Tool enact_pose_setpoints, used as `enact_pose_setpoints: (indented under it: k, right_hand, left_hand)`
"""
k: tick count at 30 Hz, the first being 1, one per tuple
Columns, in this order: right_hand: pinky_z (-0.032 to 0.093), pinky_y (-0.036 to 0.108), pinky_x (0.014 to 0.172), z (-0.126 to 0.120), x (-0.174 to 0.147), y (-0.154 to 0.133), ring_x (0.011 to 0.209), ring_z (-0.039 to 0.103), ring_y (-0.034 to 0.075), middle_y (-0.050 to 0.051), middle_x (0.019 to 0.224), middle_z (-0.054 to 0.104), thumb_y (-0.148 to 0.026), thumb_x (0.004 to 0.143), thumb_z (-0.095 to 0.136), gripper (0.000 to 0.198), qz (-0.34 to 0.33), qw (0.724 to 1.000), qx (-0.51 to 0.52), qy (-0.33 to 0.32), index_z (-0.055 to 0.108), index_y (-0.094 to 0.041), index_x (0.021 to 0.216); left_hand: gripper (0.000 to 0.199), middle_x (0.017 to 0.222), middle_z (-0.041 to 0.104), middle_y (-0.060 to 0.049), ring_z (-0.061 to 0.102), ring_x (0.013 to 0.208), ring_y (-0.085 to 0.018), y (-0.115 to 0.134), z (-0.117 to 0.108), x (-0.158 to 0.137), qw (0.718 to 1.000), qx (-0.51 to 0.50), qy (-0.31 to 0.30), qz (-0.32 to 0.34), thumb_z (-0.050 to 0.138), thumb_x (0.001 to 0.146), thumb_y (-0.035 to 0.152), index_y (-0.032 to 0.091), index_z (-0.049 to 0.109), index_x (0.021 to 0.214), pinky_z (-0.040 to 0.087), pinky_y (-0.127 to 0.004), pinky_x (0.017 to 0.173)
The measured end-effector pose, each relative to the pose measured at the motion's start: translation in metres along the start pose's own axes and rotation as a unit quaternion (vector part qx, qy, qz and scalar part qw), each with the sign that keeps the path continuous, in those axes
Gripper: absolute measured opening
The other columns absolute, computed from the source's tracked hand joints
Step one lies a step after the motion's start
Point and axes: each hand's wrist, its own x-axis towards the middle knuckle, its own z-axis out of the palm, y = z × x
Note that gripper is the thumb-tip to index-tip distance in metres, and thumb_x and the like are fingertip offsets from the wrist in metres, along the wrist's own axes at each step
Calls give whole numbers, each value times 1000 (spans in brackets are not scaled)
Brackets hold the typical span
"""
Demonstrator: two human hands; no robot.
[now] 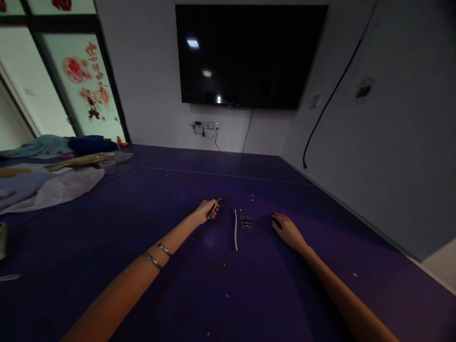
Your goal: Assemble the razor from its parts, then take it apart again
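My left hand (209,210) is closed around a slim handled tool (214,206), dark and pale, with a small dark head poking out past the fingers; its exact kind is too small to make out. To the right of that fist, a pale, slightly bent stick (235,232) with a dark tip at its far end lies lengthwise on the purple surface (199,294). Beside the stick sits a small clear flat packet (246,222) with dark contents. My right hand (286,229) rests palm down on the surface, fingers loosely apart, holding nothing, to the right of the packet.
Small white scraps (227,295) are scattered over the surface. Clear plastic sheeting (74,190) and folded blue cloth (89,144) lie at the left. A wall-mounted television (249,57) hangs ahead, and a black cable (329,102) runs down the right wall.
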Motion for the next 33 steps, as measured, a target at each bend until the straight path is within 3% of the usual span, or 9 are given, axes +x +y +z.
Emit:
enact_pose_setpoints:
  k: [4, 12, 20, 33]
  right_hand:
    - [36, 42, 100, 0, 0, 0, 119, 46, 27, 16, 124, 54, -32, 84, 42, 40, 0, 1000, 5, 5, 59, -11, 114]
    - [36, 42, 100, -2, 0, -2, 119, 45, 27, 17, 125, 54, -32, 85, 40, 41, -1, 1000, -6, -3, 58, -10, 115]
    - [35, 41, 101, 1, 2, 1, 118, 47, 27, 17, 123, 55, -32, 85, 40, 42, -10, 1000, -16, 0, 59, -9, 114]
    - [35, 41, 101, 0, 1, -1, 120, 45, 26, 16, 125, 53, -32, 86, 39, 42, -2, 1000, -15, -4, 58, -10, 116]
  left_hand:
    - [23, 47, 40, 5, 29, 30, -3, -2, -2, 4, 995, -73, -29, -62, 35, 83, 29, 14, 46, 68, 19, -14, 30]
    - [44, 41, 30, 8, 25, 28, -4, 0, 1, 7, 979, -111, -54, -160, 30, 86, 53, 17, 43, 64, 15, -14, 32]
    - [46, 40, 28, 8, 22, 28, -3, 0, 3, 7, 979, -94, -14, -178, 32, 86, 54, 18, 35, 57, 11, -13, 34]
    - [44, 41, 30, 8, 25, 29, -3, 5, 7, -5, 985, -66, 11, -158, 35, 87, 50, 17, 36, 57, 13, -14, 35]
